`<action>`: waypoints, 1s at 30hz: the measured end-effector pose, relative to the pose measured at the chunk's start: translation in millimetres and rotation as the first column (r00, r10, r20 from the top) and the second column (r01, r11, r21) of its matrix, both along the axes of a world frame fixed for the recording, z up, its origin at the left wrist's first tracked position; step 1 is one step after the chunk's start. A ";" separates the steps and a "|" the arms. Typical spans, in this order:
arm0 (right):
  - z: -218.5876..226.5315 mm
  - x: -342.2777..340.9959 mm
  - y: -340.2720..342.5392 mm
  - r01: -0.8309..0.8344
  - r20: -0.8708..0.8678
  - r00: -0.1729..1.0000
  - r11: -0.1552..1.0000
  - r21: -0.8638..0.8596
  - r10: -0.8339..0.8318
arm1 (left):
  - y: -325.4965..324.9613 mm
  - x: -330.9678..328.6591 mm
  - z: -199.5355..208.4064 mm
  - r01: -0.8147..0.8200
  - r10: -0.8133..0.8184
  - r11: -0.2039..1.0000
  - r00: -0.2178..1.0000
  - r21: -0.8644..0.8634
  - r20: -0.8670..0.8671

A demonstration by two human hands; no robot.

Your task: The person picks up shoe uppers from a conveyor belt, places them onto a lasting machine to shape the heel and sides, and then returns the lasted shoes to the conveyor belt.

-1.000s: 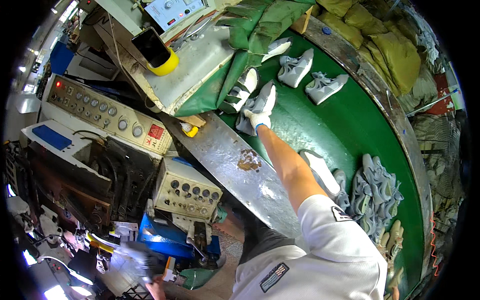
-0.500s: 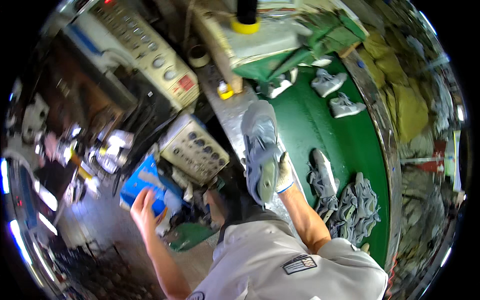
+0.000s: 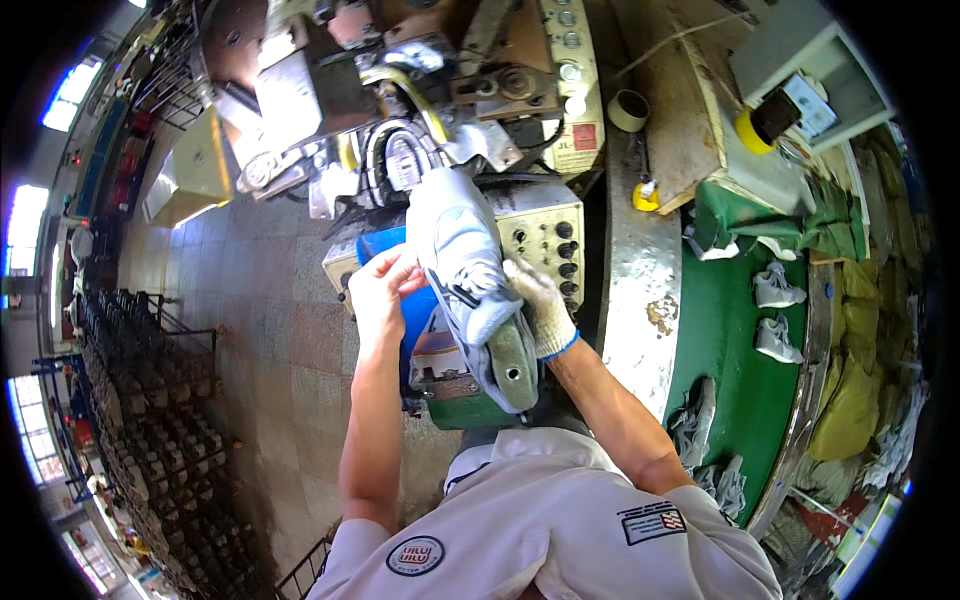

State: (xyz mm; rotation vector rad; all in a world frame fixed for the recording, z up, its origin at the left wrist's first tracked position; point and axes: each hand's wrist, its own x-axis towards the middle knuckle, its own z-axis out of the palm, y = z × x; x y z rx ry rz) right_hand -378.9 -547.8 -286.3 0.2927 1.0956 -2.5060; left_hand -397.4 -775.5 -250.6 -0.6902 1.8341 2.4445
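A pale grey sneaker [image 3: 463, 240] is in front of me, toe pointing away toward the machine. A grey-green shoe last [image 3: 512, 362] with a round hole sticks out of its opening, near my waist. My right hand [image 3: 540, 305], in a white knit glove with a blue cuff, is closed round the sneaker's right side. My left hand [image 3: 383, 290], bare, is at the sneaker's left edge with fingers bent and pinched against it. Just beyond the toe is the machine's metal clamp area [image 3: 403, 160].
A cream control box [image 3: 545, 225] with black knobs stands behind the sneaker. On the right, a green conveyor belt [image 3: 732, 345] carries several grey sneakers. A metal ledge [image 3: 640, 300] runs beside it. Dark racks [image 3: 150, 400] line the left, beyond the tiled floor [image 3: 280, 330].
My view and body have turned left, from the belt toward the machine. The sneaker has come along in my right hand. My left hand, apart and empty before, has come to the sneaker's side.
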 end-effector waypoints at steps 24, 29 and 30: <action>-24.4 -88.0 -109.6 0.213 -0.093 0.975 0.965 0.152 -0.201 | -23.6 -39.6 -69.4 0.122 -0.114 0.936 0.993 0.332 -0.042; -26.1 -88.3 -104.2 0.193 -0.108 0.978 0.972 0.135 -0.180 | -21.6 -40.1 -74.2 0.154 -0.136 0.963 0.986 0.221 -0.092; -28.7 -89.0 -105.2 0.188 -0.108 0.979 0.975 0.122 -0.175 | -22.8 -41.6 -80.0 0.135 -0.113 0.959 0.988 0.248 -0.103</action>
